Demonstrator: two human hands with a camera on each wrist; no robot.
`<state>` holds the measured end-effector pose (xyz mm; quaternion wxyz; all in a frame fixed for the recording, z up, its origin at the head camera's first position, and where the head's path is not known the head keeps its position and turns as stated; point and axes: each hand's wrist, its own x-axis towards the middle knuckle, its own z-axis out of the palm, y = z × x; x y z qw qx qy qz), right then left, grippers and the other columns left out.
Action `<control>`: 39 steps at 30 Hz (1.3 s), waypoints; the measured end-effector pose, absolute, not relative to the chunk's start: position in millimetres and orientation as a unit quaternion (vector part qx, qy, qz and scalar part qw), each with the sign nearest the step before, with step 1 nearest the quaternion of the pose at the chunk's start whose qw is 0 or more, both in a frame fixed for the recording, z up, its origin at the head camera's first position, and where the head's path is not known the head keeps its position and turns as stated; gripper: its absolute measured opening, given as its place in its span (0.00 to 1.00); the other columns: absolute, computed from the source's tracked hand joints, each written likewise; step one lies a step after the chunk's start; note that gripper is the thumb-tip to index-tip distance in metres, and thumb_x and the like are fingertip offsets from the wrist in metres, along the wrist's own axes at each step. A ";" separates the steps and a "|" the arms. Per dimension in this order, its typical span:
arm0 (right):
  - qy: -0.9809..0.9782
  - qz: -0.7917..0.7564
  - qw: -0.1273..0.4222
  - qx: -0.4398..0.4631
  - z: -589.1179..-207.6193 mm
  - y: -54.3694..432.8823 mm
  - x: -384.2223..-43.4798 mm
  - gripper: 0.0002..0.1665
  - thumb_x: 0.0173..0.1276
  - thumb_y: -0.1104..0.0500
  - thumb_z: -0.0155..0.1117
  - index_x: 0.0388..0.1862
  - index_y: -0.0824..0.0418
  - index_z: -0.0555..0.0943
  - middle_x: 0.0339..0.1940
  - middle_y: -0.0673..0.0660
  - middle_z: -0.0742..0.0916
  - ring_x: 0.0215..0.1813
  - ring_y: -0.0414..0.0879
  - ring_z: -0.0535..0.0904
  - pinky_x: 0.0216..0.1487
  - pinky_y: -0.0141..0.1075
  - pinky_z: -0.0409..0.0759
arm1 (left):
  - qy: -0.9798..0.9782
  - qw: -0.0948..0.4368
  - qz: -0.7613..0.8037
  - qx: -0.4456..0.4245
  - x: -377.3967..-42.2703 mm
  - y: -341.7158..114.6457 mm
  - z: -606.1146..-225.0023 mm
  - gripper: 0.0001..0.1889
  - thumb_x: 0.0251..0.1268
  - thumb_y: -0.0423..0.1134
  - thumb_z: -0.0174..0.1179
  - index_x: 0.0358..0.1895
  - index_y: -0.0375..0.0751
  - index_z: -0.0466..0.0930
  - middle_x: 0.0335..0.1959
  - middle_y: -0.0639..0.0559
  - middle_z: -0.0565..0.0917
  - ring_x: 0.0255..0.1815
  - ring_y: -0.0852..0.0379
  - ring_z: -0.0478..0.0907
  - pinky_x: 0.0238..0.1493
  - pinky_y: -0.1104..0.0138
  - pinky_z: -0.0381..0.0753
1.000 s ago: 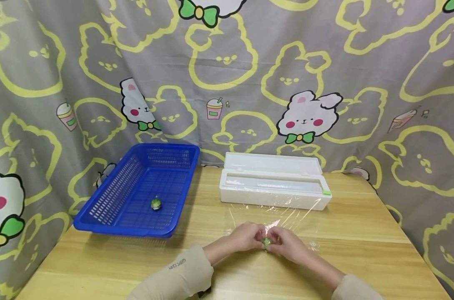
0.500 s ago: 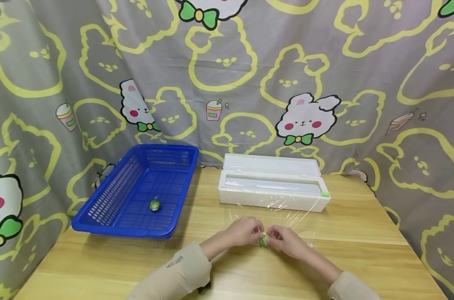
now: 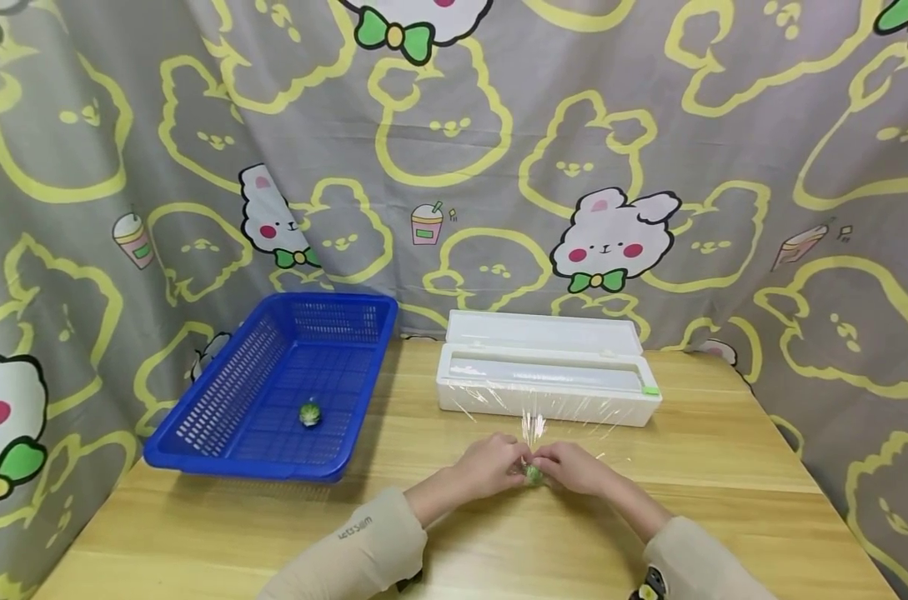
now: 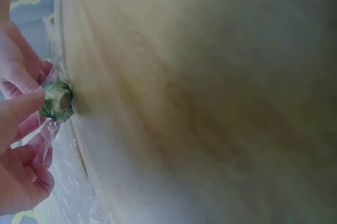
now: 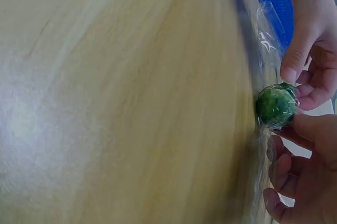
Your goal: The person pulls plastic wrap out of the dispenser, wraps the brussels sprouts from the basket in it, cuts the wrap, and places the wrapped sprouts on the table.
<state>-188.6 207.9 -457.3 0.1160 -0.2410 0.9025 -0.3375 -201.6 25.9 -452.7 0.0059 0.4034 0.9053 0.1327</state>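
Note:
A small round Brussels sprout (image 3: 533,474), green with a pale cut base, sits in clear cling film (image 3: 532,423) between my hands. My left hand (image 3: 493,465) pinches the film and the sprout from the left. From the other side my right hand (image 3: 574,468) holds it with thumb and fingers. In the right wrist view the sprout (image 5: 276,107) is covered by shiny film, close to both thumbs. The left wrist view shows film gathered under the sprout (image 4: 56,100) by the left fingers. The film stretches from my hands toward the white box (image 3: 544,406).
The white box stands lidded open behind my hands, with a film roll (image 3: 514,371) inside and a green tab (image 3: 650,390) at its right end. At the left stands a blue basket (image 3: 258,462) with another sprout (image 3: 310,413) in it. A patterned curtain (image 3: 454,200) hangs behind the wooden table (image 3: 724,492).
My hands have drawn closer together over the sprout, and the right hand has shifted slightly up. The film is gathered into bright pleats behind the fingers, where it lay more spread before.

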 end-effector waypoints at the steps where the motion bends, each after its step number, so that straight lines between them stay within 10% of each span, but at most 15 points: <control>1: 0.902 -0.339 0.114 -0.240 -457.8 208.0 -188.4 0.12 0.68 0.60 0.51 0.35 0.65 0.81 0.18 0.47 0.76 0.22 0.34 0.66 0.29 0.30 0.69 | 0.906 0.006 0.134 0.402 -201.4 25.9 -452.9 0.12 0.52 0.46 0.65 0.40 0.48 0.81 0.30 0.59 0.78 0.32 0.66 0.72 0.29 0.78 0.69; 21: 0.917 -0.360 0.018 -0.174 -465.2 203.2 -170.0 0.17 0.65 0.63 0.56 0.52 0.66 0.73 0.28 0.49 0.80 0.26 0.35 0.71 0.29 0.30 0.72 | 0.899 0.068 0.213 0.378 -208.7 29.8 -454.6 0.07 0.49 0.36 0.66 0.33 0.42 0.80 0.31 0.55 0.83 0.34 0.64 0.78 0.38 0.78 0.74; 39: 0.905 -0.383 -0.036 -0.180 -477.5 198.8 -170.4 0.11 0.52 0.66 0.67 0.34 0.59 0.77 0.25 0.47 0.78 0.26 0.34 0.70 0.29 0.29 0.72 | 0.877 0.142 0.305 0.343 -222.2 24.4 -458.4 0.09 0.50 0.34 0.65 0.36 0.40 0.80 0.30 0.54 0.82 0.31 0.64 0.75 0.36 0.76 0.73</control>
